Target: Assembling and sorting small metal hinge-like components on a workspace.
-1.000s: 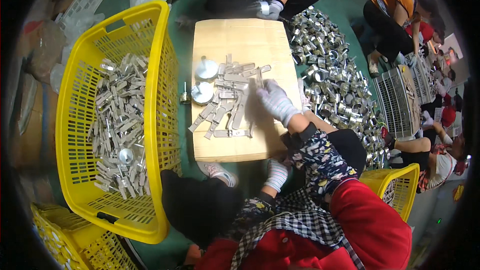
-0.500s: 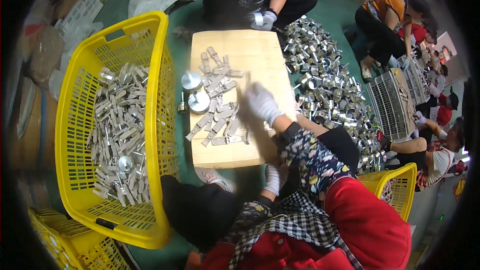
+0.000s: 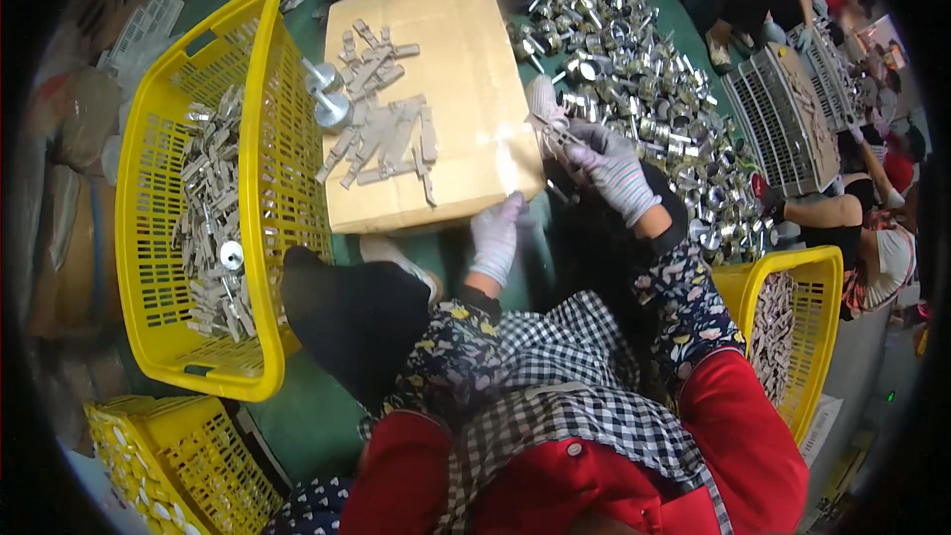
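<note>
My right hand [image 3: 616, 170], in a striped white glove, is just off the right edge of the cardboard-topped work surface [image 3: 466, 59]. Its fingers are closed on a small grey metal piece [image 3: 557, 131], partly covered by the glove. My left hand [image 3: 494, 236], gloved too, is at the front edge of the board with fingertips pressed together; what they hold, if anything, does not show. Flat grey metal clips [image 3: 381, 139] lie in a loose cluster on the board's left half. Two round metal caps with stems [image 3: 333, 109] stand by its left edge.
A tall yellow basket [image 3: 260, 188] with many grey clips stands at left. Stemmed metal cups [image 3: 634, 59] are heaped on the green floor to the right. Another yellow basket [image 3: 830, 307] is near my right elbow. Co-workers sit at far right beside grey crates [image 3: 773, 119]; another sits opposite.
My right hand has gone from over the middle of the board to beyond its right edge. My left hand has come into sight at the front edge. The view has shifted.
</note>
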A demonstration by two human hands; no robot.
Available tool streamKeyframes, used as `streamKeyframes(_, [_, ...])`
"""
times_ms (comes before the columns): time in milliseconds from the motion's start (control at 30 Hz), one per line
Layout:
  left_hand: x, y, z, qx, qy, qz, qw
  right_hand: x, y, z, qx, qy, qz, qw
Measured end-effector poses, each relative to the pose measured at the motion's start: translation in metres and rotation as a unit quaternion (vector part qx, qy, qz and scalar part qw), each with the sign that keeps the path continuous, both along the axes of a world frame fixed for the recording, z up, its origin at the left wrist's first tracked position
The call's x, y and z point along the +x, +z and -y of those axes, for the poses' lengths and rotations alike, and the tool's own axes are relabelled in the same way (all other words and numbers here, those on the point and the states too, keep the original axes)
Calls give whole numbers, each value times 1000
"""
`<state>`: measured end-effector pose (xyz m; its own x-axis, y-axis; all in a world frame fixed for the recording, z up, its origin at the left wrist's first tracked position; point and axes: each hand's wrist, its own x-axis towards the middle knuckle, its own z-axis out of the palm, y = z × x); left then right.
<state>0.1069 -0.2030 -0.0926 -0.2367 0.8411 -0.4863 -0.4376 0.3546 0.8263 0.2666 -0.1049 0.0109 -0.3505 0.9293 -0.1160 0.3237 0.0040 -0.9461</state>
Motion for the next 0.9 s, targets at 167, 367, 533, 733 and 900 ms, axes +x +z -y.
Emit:
streamKeyframes(167, [3,21,-3,-117,3,118,986,11,-30,-8,7,31,21,999])
streamKeyframes(367, [8,16,1,-106,46,45,992,-19,-33,-14,-134,28,-56,989])
streamKeyframes(533, [16,24,1,-73,46,-24,996,-29,-46,-18,-211,-9,-59,976])
streamKeyframes(733, [16,22,0,-63,23,-9,998,-36,-43,-19,-232,-28,-59,971])
streamKeyframes(900, [18,21,0,-78,24,9,997,-32,-50,-24,-202,-29,-57,977])
